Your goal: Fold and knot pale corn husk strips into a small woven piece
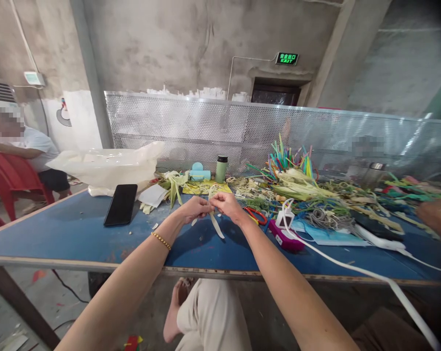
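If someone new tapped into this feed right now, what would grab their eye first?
First, probably the spiky bundle of bright strips toward the back of the blue table, right of the green bottle. Then, mid-picture, the left hand and right hand, pinching a pale strip between them over the table. The lit green exit sign also stands out, high on the wall above the dark doorway.

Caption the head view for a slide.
Left hand and right hand together hold a pale strip above a blue table partly strewn with husks.
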A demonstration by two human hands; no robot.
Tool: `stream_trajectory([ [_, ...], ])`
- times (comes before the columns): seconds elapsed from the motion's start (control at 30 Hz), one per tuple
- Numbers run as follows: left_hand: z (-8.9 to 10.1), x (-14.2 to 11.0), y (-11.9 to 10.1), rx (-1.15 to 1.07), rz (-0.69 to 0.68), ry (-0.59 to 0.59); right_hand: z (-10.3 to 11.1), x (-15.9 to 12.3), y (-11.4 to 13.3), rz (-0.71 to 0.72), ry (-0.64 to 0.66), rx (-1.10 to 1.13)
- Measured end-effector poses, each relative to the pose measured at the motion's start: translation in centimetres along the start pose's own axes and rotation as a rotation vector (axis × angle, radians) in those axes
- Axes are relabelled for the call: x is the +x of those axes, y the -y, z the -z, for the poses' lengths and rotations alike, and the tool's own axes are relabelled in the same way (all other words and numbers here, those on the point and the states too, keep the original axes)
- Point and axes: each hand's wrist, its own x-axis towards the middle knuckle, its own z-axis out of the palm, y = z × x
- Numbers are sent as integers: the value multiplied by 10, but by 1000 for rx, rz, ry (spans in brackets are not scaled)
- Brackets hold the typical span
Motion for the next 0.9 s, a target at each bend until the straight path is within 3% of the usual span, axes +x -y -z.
stream_trajectory([
  [0.3, -6, -2, -2, -24, 24, -34, -1, 3, -2, 69, -38, -101],
  [0.4, -5, -1, -4, -66, 18, -97, 3, 2, -3, 43, -75, -158],
  [0.6, -1, 3, -5, -229, 44, -293, 4, -4, -6, -77, 100, -132],
  [0.9, -7, 1, -12, -295, 60, -259, 3, 4, -20, 37, 36, -212],
])
